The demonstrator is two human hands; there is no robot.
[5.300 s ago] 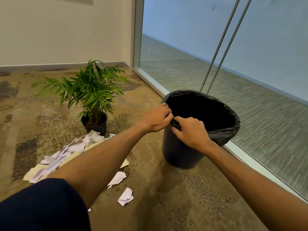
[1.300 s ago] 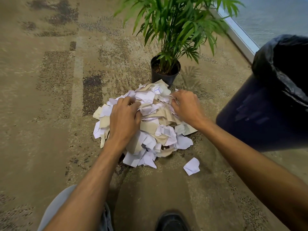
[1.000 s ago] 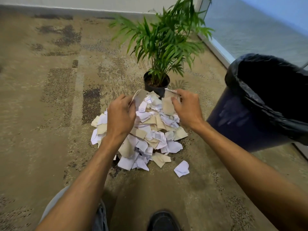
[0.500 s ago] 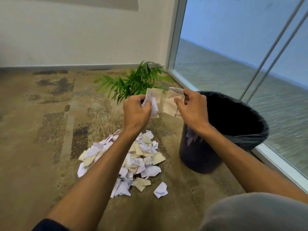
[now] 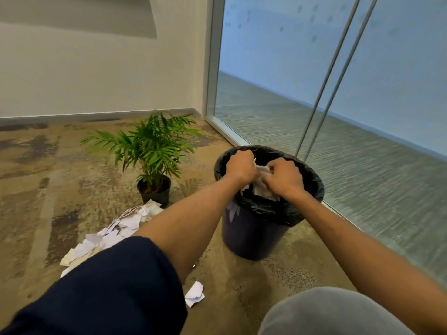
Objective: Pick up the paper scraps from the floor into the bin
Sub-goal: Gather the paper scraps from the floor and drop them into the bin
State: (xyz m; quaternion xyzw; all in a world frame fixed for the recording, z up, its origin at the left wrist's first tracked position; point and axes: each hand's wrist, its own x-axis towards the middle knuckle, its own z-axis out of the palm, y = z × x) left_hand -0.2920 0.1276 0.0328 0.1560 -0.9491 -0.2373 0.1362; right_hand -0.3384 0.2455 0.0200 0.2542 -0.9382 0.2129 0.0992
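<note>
Hands, your left hand (image 5: pixel 242 168) and right hand (image 5: pixel 283 178), clutch a bundle of scraps (image 5: pixel 262 182) over the bin (image 5: pixel 254 235), center frame. Drop step: release, then return for the floor pile (image 5: pixel 113 234), lower left.

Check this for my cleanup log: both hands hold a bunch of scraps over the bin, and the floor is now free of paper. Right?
Not quite. Both hands, left hand and right hand, do hold scraps over the bin, but the head view shows a pile of paper left on the floor.

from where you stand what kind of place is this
Probably an office or commercial building corner: patterned carpet floor, a floor-to-ceiling glass wall onto a corridor, a potted plant, and a lined bin.
</note>
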